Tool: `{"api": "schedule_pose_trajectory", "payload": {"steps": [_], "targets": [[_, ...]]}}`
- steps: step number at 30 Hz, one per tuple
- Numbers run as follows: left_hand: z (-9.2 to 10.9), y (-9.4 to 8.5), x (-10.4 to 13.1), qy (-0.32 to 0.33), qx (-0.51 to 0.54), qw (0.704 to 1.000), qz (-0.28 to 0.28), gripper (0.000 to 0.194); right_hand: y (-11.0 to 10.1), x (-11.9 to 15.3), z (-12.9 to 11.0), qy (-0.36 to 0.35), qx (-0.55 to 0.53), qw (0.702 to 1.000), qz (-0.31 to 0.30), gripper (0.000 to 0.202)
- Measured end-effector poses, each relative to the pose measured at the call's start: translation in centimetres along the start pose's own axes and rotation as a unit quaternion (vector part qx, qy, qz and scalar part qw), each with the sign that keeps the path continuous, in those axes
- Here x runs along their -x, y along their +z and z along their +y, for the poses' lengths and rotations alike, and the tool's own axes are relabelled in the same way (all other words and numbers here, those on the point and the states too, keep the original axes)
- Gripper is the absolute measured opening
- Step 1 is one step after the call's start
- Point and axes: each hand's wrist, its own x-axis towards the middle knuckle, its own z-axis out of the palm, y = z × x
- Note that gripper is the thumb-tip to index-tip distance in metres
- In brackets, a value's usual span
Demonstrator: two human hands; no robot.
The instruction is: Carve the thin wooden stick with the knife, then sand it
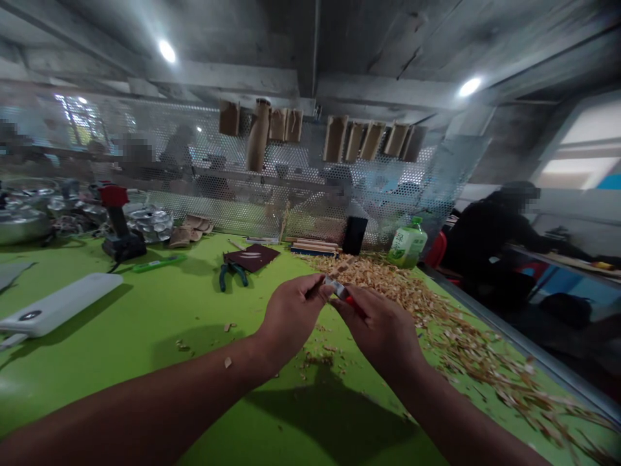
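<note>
My two hands meet above the green tabletop [204, 369], near the middle of the view. In my right hand [381, 323], the fingers are wrapped around a red-and-silver tool [336, 286] that looks like a utility knife; its edge cannot be made out. My left hand [294, 314] is closed, with its thumb against the tool's silver part. A thin wooden strip [342, 266] sticks out beyond the fingers, apparently held by my left hand, whose grip hides its near end. A small wood chip [228, 363] sits on my left wrist.
Wood shavings [436, 310] cover the right side. Behind lie pliers [233, 275], brown sandpaper [255, 257], wood strips [313, 247], a black box [354, 235] and a green bottle [408, 244]. Leftward are a cordless drill [119, 223] and a white case [63, 304]. A person [499, 233] sits at right.
</note>
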Motion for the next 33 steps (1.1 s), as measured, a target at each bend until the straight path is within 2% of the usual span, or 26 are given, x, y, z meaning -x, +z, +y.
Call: {"api": "schedule_pose_trajectory", "payload": {"steps": [6,10,13,17,20,24,29,33], "targets": [[0.7,0.1,-0.1,-0.038,0.075,0.996,0.001,0.027,0.2,0.2,0.0,-0.008,0.072,0.997,0.036,0.032],[1.2,0.1,0.0,-0.089,0.077,0.993,0.006,0.028,0.3,0.2,0.0,-0.003,0.072,0.997,0.036,0.031],[1.4,0.1,0.1,-0.137,0.127,0.982,-0.011,0.026,0.4,0.0,0.1,0.026,0.009,0.999,0.025,0.029],[1.4,0.2,0.1,-0.179,0.261,0.947,-0.062,0.028,0.7,-0.4,0.5,0.053,-0.161,0.985,-0.022,0.03],[1.0,0.1,-0.2,-0.186,0.303,0.932,-0.073,0.022,0.9,-0.6,1.0,0.083,-0.213,0.973,-0.013,0.028],[0.2,0.0,-0.6,-0.162,0.315,0.931,-0.084,0.009,1.0,-0.9,1.7,0.144,-0.223,0.964,0.013,0.031],[0.1,-0.1,-0.5,-0.16,0.327,0.926,-0.103,0.015,0.6,-1.2,2.1,0.119,-0.263,0.958,0.003,0.028],[0.5,-0.4,-0.4,-0.156,0.334,0.922,-0.118,0.018,0.4,-1.1,2.0,0.129,-0.283,0.95,-0.014,0.03]]}}
